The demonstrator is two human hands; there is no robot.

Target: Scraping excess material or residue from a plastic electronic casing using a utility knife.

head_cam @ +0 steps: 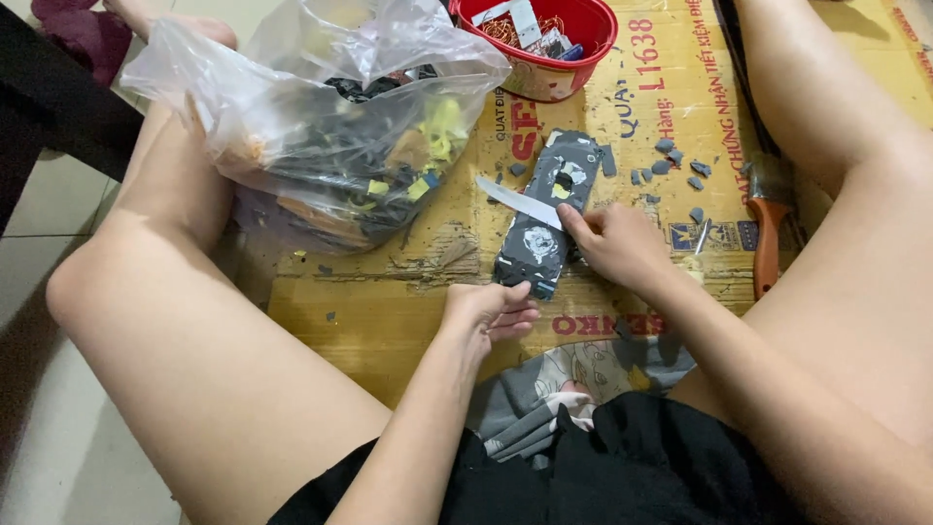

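Note:
A dark, flat circuit-board-like piece (549,209) with grey patches lies on a sheet of yellow cardboard (389,321) between my legs. My left hand (491,311) pinches its near end and holds it down. In my right hand (617,243) is a knife (515,202), its pale blade lying across the middle of the piece and pointing left. Small grey chips (680,165) lie scattered to the right of the piece.
A clear plastic bag (330,117) full of dark and yellow scrap parts rests against my left leg. A red bowl (544,39) with wire and small parts stands at the far edge. A tool with an orange handle (766,238) lies at the right.

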